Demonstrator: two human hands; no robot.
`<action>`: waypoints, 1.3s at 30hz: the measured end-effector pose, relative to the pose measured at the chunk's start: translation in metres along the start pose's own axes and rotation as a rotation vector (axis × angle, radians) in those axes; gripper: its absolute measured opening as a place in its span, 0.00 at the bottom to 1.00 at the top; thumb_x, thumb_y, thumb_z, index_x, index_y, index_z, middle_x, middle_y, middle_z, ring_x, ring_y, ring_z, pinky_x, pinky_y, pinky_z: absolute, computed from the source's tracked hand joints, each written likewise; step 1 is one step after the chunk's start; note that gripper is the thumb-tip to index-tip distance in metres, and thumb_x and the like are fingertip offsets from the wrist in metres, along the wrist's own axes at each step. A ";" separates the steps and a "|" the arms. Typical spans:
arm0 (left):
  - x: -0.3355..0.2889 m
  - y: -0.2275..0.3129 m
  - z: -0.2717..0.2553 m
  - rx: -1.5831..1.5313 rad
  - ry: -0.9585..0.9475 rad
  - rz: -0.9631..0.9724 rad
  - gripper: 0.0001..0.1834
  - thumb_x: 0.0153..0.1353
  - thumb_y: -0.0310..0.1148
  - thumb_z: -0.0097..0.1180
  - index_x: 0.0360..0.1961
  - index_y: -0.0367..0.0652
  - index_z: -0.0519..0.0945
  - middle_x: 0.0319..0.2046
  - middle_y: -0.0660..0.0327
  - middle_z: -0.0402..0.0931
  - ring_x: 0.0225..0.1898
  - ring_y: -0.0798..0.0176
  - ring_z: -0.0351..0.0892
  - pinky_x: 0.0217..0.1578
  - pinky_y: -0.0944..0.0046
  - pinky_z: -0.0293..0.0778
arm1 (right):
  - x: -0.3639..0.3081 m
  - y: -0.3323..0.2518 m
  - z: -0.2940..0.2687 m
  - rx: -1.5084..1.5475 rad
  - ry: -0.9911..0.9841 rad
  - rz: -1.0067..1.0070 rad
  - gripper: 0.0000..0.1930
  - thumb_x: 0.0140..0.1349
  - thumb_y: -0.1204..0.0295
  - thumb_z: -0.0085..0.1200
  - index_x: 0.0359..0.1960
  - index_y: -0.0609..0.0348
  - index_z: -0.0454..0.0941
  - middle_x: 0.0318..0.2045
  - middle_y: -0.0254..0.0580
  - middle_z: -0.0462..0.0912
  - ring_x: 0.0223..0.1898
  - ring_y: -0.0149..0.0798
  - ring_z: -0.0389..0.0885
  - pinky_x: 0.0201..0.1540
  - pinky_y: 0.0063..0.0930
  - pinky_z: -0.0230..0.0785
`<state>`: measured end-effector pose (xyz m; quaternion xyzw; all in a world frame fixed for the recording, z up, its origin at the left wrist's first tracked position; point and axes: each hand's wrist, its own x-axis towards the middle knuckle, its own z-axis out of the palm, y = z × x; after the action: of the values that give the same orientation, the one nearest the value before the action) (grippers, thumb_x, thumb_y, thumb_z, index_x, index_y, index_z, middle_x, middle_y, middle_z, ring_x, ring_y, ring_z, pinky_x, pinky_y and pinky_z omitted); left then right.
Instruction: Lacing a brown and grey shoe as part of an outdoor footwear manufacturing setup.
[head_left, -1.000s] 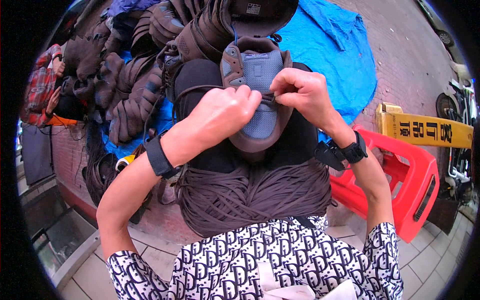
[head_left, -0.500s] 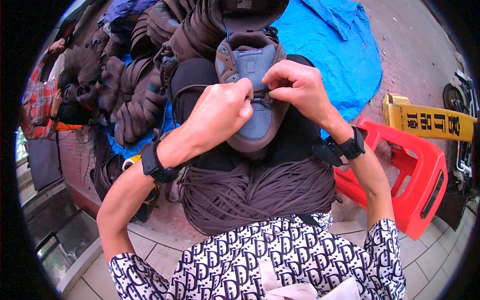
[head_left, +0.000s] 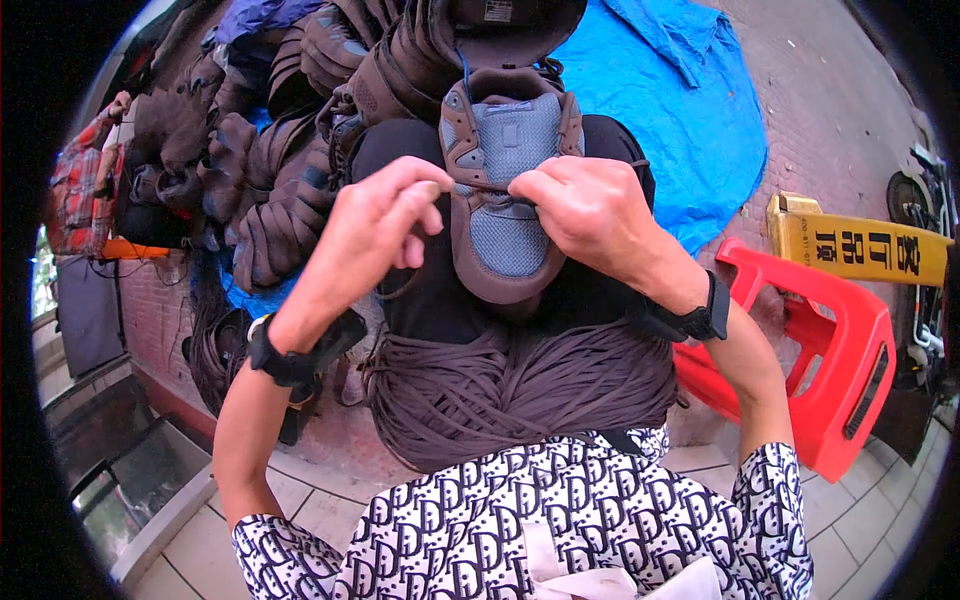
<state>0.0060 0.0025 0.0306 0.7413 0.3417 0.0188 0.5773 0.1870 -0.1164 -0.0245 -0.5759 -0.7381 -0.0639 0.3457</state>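
Between my knees rests a brown and blue-grey shoe upper (head_left: 515, 250), toe towards me, with a mesh tongue and eyelets on both sides. A dark shoelace (head_left: 484, 188) runs across its lower eyelets. At the upper's left edge, the thumb and forefinger of my left hand (head_left: 365, 235) pinch one side of the lace, the other fingers loosely curled. My right hand (head_left: 605, 215) is closed on the lace over the upper's right side, its fingertips partly hidden. A thick bundle of dark laces (head_left: 520, 395) lies across my lap.
Several nested shoe uppers (head_left: 285, 200) are heaped at the left on a blue tarp (head_left: 670, 120). A red plastic stool (head_left: 840, 350) stands at my right, below a yellow sign (head_left: 860, 240). Another person's plaid sleeve (head_left: 88, 190) shows at the far left.
My left hand has moved left and slightly up from the middle of the upper, stretching the lace sideways. My right hand has shifted slightly down and turned over the lace.
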 end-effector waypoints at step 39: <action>-0.105 -0.169 -0.326 -0.891 0.720 0.434 0.15 0.60 0.23 0.43 0.49 0.30 0.66 0.47 0.50 0.69 0.48 0.62 0.70 0.51 0.67 0.69 | -0.052 0.089 -0.056 0.856 0.168 0.985 0.09 0.48 0.79 0.49 0.32 0.64 0.77 0.25 0.38 0.80 0.23 0.28 0.76 0.20 0.15 0.63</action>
<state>-0.2937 0.2389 0.0308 0.4282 0.3160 0.5264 0.6631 0.2962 -0.1559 -0.0399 -0.6509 -0.3189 0.3564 0.5896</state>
